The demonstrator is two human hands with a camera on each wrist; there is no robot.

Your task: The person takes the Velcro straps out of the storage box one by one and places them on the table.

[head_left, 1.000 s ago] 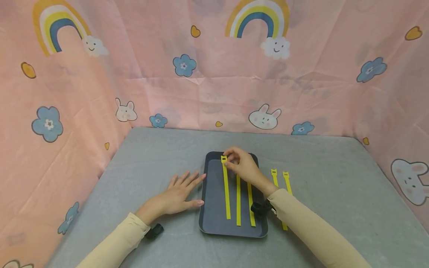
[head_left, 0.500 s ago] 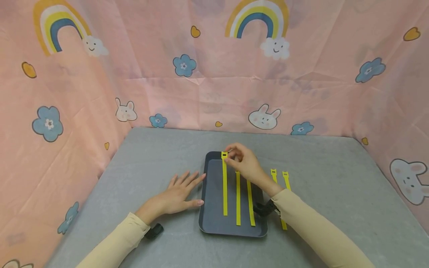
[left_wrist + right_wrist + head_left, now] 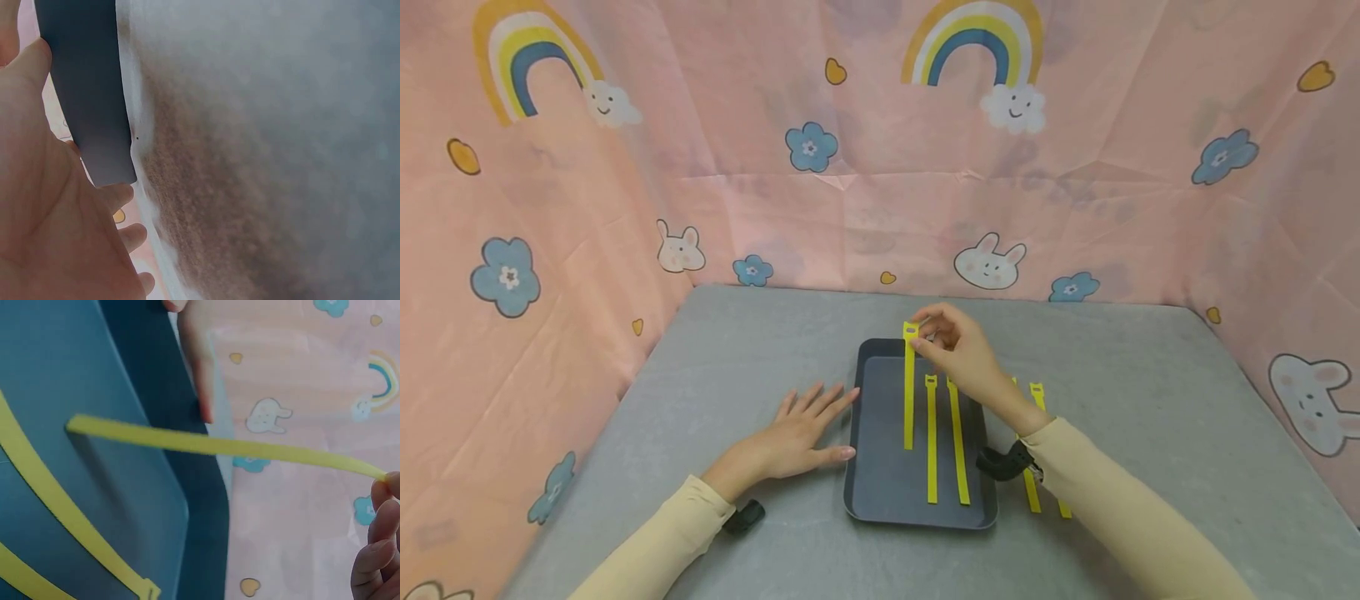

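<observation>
A yellow hook-and-loop cable tie hangs nearly upright over the dark grey tray. My right hand pinches it near its slotted head between thumb and fingers. In the right wrist view the tie slants down from the fingertips, its free end close over the tray floor with a shadow beneath. Two more yellow ties lie side by side in the tray. My left hand, fingers spread and straight, rests beside the tray with fingertips at its left wall; the left wrist view shows that tray wall against the fingers.
Two further yellow ties lie on the grey table right of the tray, partly hidden under the right forearm. A pink patterned cloth encloses the table at the back and sides. Black wrist cameras sit under each wrist.
My right hand has risen and moved slightly back and right, lifting the pinched tie; its lower end has come up from the tray floor. The left hand has stayed still.
</observation>
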